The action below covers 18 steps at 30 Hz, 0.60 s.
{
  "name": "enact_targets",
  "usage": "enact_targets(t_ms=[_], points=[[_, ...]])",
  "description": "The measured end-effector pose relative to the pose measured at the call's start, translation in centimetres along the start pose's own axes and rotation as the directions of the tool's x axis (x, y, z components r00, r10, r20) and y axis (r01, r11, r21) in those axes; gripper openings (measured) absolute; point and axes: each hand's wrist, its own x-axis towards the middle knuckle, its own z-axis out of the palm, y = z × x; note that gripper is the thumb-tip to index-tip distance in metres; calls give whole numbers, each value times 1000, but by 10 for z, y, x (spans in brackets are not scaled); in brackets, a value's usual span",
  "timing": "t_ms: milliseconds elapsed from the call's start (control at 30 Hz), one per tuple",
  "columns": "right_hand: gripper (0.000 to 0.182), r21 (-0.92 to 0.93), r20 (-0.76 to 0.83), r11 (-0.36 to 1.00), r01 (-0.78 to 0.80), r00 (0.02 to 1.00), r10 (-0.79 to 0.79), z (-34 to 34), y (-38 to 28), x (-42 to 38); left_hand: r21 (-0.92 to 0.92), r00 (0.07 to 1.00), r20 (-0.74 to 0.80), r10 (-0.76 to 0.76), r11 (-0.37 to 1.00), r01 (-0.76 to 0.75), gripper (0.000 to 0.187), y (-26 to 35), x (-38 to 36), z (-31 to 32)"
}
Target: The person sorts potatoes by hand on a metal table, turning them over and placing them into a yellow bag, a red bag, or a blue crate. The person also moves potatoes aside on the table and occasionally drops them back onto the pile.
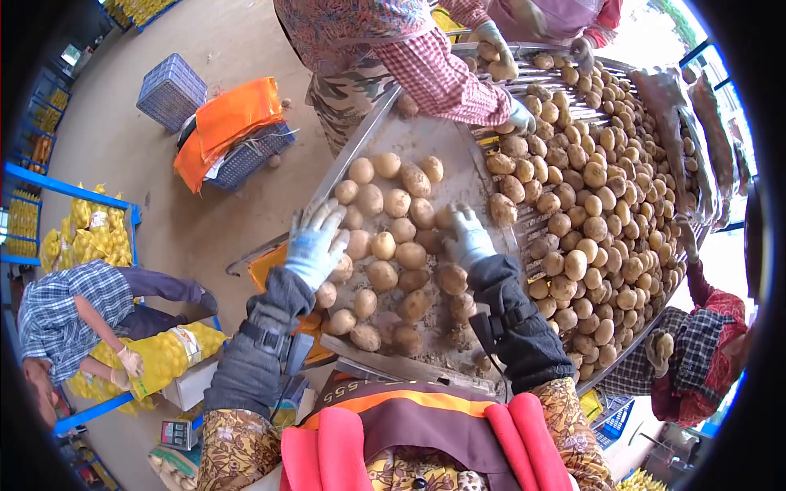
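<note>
Several potatoes (pixel 382 276) lie spread over a metal sorting tray (pixel 449 146) in front of me. My left hand (pixel 316 248), in a pale work glove, rests at the tray's left side with fingers spread, against the potatoes there. My right hand (pixel 470 239), gloved likewise, is at the tray's right side. Its fingers are stretched forward beside a potato (pixel 444 217), and it grips nothing that I can see. To the right, a thick pile of potatoes (pixel 596 225) covers a bed of metal rollers.
Co-workers' gloved hands (pixel 521 114) reach over the rollers from the far side. A person at right holds a potato (pixel 665 344). At left, a person handles a yellow net sack (pixel 168 358). Blue crates (pixel 172 92) and orange sacks (pixel 233 119) stand on the floor.
</note>
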Motion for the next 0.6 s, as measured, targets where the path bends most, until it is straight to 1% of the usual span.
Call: enact_targets(t_ms=[33,67,100,167,200,233,267,300,333,367,400,433,500,533,567,600], points=[[58,43,142,998,-46,989,39,-10,-11,0,14,1000,-11,4,1000,-4,45,-1,20,2],[45,-123,151,992,-3,988,21,-11,-15,3,-3,999,47,-19,1000,20,47,-3,38,4],[45,-126,154,992,-2,988,22,-17,-24,7,-6,999,48,-22,1000,22,47,-5,52,15],[26,-235,45,944,231,973,-227,-24,-46,17,145,996,84,42,988,-54,49,-5,73,44],[13,-222,-8,930,294,953,-303,-13,-56,23,153,981,172,93,981,-120,50,2,76,53],[14,-167,88,934,317,948,-306,-5,-68,27,191,969,199,149,964,-188,51,14,75,62],[14,-180,191,935,305,943,-271,5,-80,31,171,970,188,153,968,-185,50,24,70,74],[19,-242,392,954,179,917,-73,21,-87,35,152,971,178,157,971,-185,50,27,61,87],[20,-192,423,981,23,904,61,24,-98,44,166,971,162,174,965,-201,51,27,55,86],[20,-146,459,980,-136,868,189,25,-104,51,95,959,176,223,966,-242,49,23,45,81],[21,-224,559,974,39,823,95,37,-98,54,143,936,245,251,946,-291,49,21,37,72],[21,-220,564,975,38,820,95,39,-97,53,185,908,318,272,922,-340,48,20,25,64],[24,-113,504,990,-87,853,133,39,-95,52,123,913,309,267,941,-316,46,22,2,50],[29,-146,521,989,-6,850,82,17,-102,50,-31,913,376,160,987,-160,44,20,-8,42],[29,-146,521,989,-5,850,81,17,-97,47,-85,923,336,187,982,-167,47,12,-18,39],[32,-56,480,998,-20,876,45,14,-94,44,-202,922,355,153,976,-84,45,7,-23,31]])
